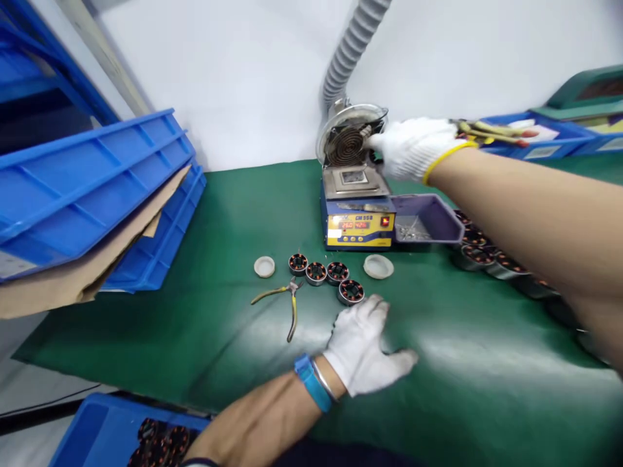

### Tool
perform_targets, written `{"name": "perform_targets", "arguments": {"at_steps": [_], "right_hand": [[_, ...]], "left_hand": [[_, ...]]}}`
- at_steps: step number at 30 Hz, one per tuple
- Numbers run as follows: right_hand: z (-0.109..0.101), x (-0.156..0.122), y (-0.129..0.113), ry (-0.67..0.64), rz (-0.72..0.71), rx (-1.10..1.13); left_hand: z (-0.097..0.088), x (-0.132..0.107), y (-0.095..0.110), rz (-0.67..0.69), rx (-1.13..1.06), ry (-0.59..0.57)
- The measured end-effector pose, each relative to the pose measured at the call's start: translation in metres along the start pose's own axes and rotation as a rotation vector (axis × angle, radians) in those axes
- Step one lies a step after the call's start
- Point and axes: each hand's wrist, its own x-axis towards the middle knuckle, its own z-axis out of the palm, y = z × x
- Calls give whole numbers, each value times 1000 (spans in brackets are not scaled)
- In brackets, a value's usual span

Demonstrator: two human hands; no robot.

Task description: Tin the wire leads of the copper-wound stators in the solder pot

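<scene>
My left hand (363, 347), in a white glove, is over the green table with its thumb spread out. Its fingertips are just beside a ring-shaped motor stator (351, 292) with copper windings. My right hand (413, 148), also gloved, reaches to the solder pot (359, 220), in front of its round fume hood (351, 117). Its fingers are curled, and whatever they hold is mostly hidden. More stators (316, 274) lie in a row left of the first one. Open cutting pliers (293, 288) with yellow handles rest near them.
Two shallow white dishes (378, 266) lie in front of the pot. A purple bin (428, 217) with metal bits stands right of it. Several stators (477, 256) sit under my right arm. Blue crates (97, 175) lean at left; a blue bin (97, 428) below holds stators.
</scene>
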Motion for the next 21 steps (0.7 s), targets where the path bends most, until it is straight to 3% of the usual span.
{"name": "perform_targets", "arguments": {"at_steps": [5, 9, 14, 18, 21], "right_hand": [[6, 14, -13, -72, -50, -36], [-3, 23, -6, -82, 50, -57], [-2, 28, -1, -19, 216, 129], [15, 23, -7, -36, 170, 210], [13, 20, -6, 2, 203, 249]], "left_hand": [[-3, 2, -4, -115, 81, 60], [-1, 3, -6, -102, 97, 83], [1, 2, -6, -101, 118, 79], [-3, 3, -4, -102, 121, 57], [-3, 3, -4, -101, 108, 55]]}}
